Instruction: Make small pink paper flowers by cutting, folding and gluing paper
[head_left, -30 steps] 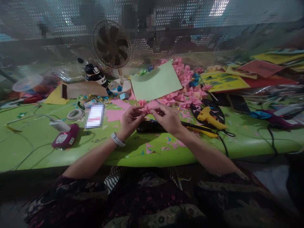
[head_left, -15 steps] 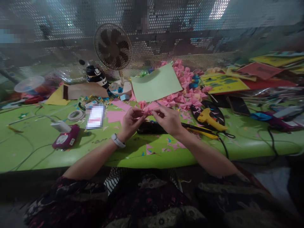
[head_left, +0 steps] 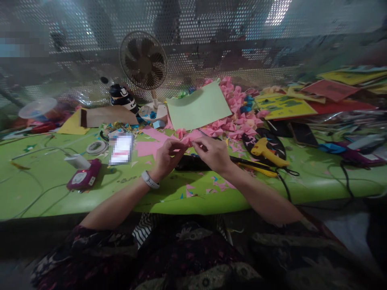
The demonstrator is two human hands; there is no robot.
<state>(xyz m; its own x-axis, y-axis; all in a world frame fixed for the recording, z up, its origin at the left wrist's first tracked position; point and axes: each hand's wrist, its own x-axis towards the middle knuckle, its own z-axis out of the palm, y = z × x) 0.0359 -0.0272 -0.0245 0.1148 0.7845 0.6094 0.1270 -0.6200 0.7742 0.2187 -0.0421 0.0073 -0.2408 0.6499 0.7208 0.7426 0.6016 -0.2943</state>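
Between my fingertips is a piece of pink paper (head_left: 190, 138), gripped from both sides above the green table. My left hand (head_left: 169, 157), with a pale watch band at the wrist, pinches its left side. The right side is pinched by my right hand (head_left: 214, 152); a thin dark shaft shows by its fingers, its kind unclear. Flat pink paper sheets (head_left: 148, 148) lie left of my left hand. Behind the hands, a light green sheet (head_left: 198, 105) rests on a heap of folded pink paper pieces (head_left: 242, 117). A long black object (head_left: 193, 163) lies beneath my hands.
A yellow glue gun (head_left: 266, 151) lies on a dark pad at right. Left are a lit phone (head_left: 121, 148), a tape roll (head_left: 96, 147) and a purple power socket (head_left: 84, 176) with cables. A fan (head_left: 144, 60) stands behind. Paper scraps (head_left: 216, 185) litter the front.
The fingers of both hands have shifted slightly around the pink paper, and my right fingertips look more curled. Both hands still hold it in nearly the same place.
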